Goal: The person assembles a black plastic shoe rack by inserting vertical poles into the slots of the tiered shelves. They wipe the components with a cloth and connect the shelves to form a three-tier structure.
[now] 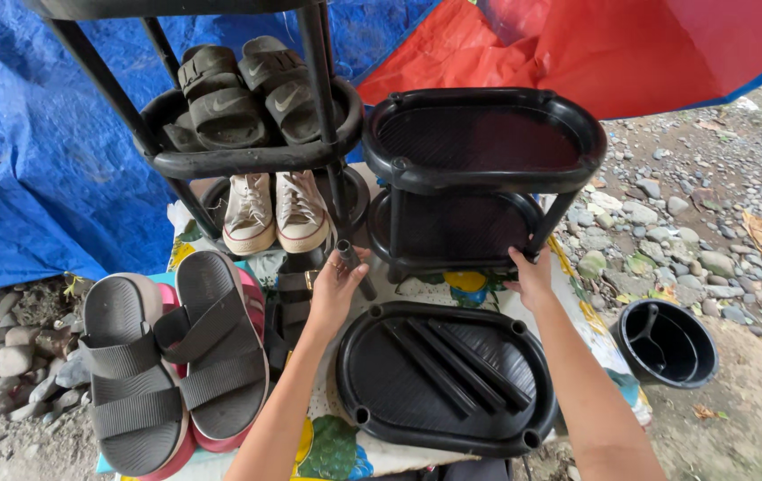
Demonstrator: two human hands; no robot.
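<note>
Gripping the two front posts of the two-tier black rack [479,178] at frame centre, left hand [338,283] and right hand [532,278] close their fingers, while a loose shelf tray [372,383] holding three unfitted tubes [456,365] lies below.

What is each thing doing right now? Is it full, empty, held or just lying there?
Left hand: gripping a black tube.
Right hand: holding the small rack's post.
Small rack: upright, both shelves empty.
Tall rack: holds black slides and white sneakers.
Loose shelf: lying flat, three tubes in it.
Grey sandals: lying flat.
Bucket: upright, scoop inside.
</note>
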